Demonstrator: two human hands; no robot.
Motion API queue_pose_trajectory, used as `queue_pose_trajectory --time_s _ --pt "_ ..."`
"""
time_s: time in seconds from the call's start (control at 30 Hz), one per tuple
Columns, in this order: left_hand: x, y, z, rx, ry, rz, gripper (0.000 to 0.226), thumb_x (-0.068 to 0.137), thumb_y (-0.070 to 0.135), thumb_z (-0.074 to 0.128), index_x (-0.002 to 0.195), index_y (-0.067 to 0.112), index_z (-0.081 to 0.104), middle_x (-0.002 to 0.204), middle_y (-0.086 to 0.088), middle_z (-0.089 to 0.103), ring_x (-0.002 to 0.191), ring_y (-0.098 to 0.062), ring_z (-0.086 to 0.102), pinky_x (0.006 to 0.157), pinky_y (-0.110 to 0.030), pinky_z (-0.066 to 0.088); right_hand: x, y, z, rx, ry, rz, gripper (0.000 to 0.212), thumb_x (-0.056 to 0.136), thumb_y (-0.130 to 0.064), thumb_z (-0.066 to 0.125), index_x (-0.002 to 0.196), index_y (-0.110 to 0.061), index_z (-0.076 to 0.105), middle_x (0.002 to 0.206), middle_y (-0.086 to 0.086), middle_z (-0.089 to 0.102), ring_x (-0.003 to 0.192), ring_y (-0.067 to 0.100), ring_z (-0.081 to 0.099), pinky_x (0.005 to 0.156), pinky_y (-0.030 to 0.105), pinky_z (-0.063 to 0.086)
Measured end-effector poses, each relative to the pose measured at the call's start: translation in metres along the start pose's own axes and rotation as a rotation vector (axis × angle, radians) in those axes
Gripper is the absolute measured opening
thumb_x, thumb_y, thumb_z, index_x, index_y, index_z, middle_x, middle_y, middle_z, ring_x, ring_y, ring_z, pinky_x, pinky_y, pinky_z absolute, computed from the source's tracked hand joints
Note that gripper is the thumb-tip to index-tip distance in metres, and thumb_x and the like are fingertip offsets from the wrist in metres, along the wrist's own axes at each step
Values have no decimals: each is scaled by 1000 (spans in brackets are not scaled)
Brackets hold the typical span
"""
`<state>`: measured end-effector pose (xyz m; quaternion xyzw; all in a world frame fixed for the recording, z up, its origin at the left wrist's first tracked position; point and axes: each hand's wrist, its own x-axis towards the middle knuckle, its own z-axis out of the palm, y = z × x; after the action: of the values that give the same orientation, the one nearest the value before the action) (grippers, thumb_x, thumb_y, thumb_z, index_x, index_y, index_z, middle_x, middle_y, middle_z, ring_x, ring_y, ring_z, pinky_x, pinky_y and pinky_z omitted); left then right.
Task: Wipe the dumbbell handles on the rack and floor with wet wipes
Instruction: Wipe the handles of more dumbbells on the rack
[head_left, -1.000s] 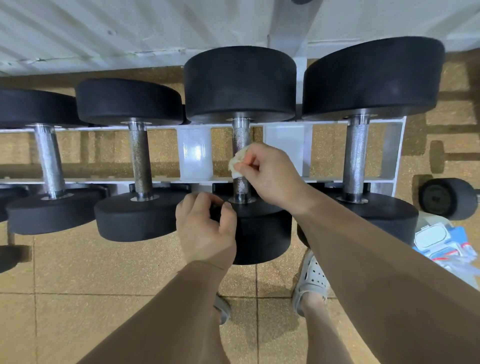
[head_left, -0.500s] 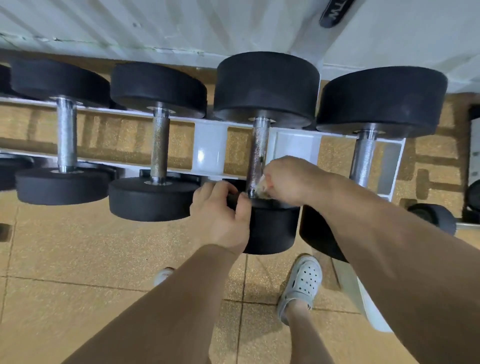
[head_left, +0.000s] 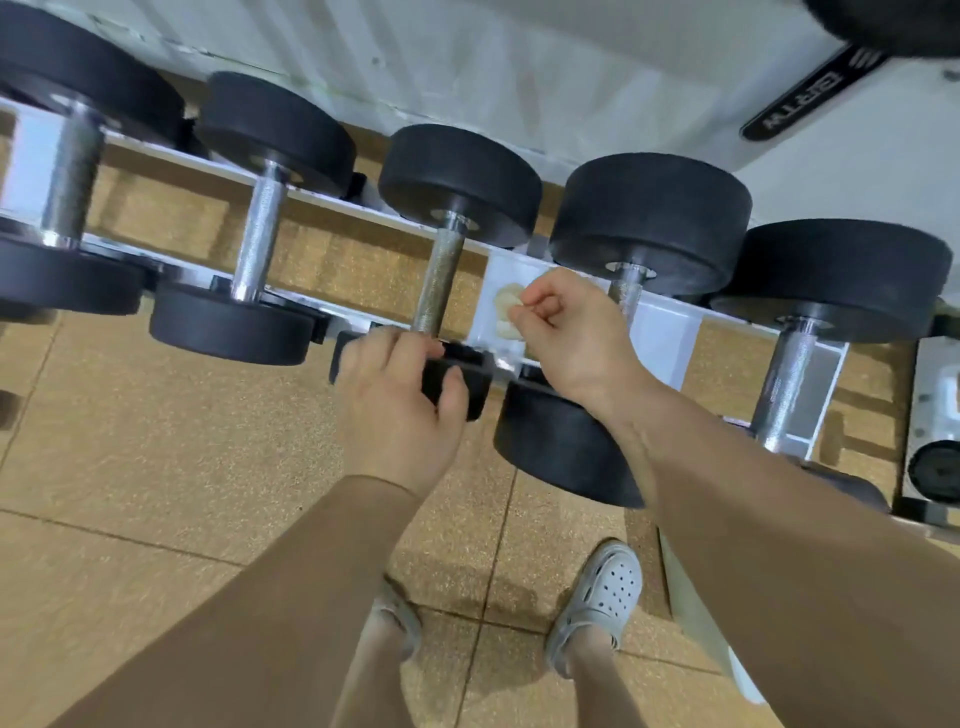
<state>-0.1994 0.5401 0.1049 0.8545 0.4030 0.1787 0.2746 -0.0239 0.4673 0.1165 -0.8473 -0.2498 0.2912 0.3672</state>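
Several black-headed dumbbells with steel handles lie across a white rack (head_left: 670, 332). My left hand (head_left: 400, 400) grips the near head of the dumbbell with the dull, rusty handle (head_left: 441, 280). My right hand (head_left: 566, 332) pinches a crumpled yellowish wet wipe (head_left: 506, 312). The wipe hangs in front of the rack's white plate, between the rusty handle and the handle of the larger dumbbell to its right (head_left: 626, 296), and seems to touch neither. My right wrist covers part of that larger dumbbell's near head (head_left: 556, 447).
More dumbbells sit on the rack to the left (head_left: 260, 239) and right (head_left: 789, 374). Another dumbbell (head_left: 935, 467) lies low at the far right. My feet in grey clogs (head_left: 597, 597) stand on tan floor tiles. A white wall runs behind the rack.
My right hand lifted the wipe off the larger dumbbell's handle and moved left. My left hand shifted from that dumbbell's near head to the neighbouring one on the left. The view swung left.
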Motion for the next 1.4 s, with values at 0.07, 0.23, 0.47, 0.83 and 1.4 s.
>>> queue_pose_trajectory --time_s 0.07,0.23,0.47,0.83,1.4 --pt "10 -23 -13 35 -21 -100 22 86 32 60 95 12 65 96 -7 57 93 -30 48 85 -36 36 2 -8 12 -10 1 9 14 92 -28 70 81 -32 62 69 -12 57 64 1 54 65 13 45" --pt "37 -45 -11 -27 -95 -321 30 91 39 56 70 20 45 83 0 49 87 -28 50 74 -39 42 14 -16 29 -64 -87 -9 7 93 -23 67 85 -23 68 69 -8 58 63 2 51 66 20 44" --pt "63 -45 17 -107 24 -634 39 90 33 53 58 18 36 77 1 38 84 -31 48 73 -41 41 55 -20 56 -90 -62 -115 10 94 -24 65 84 -27 65 65 -11 52 61 5 47 62 19 43" --pt "62 -49 20 -92 20 -569 33 79 38 46 57 16 34 73 1 35 77 -32 45 68 -39 36 84 -30 81 -514 -44 -345 17 98 -27 57 100 -18 71 101 5 63 87 25 61 72 31 44" --pt "60 -53 23 -105 65 -543 33 78 35 49 56 17 32 73 -1 36 73 -30 43 65 -34 28 81 -20 75 -333 17 -311 15 96 -19 61 100 -19 75 91 -1 69 85 16 63 79 27 50"
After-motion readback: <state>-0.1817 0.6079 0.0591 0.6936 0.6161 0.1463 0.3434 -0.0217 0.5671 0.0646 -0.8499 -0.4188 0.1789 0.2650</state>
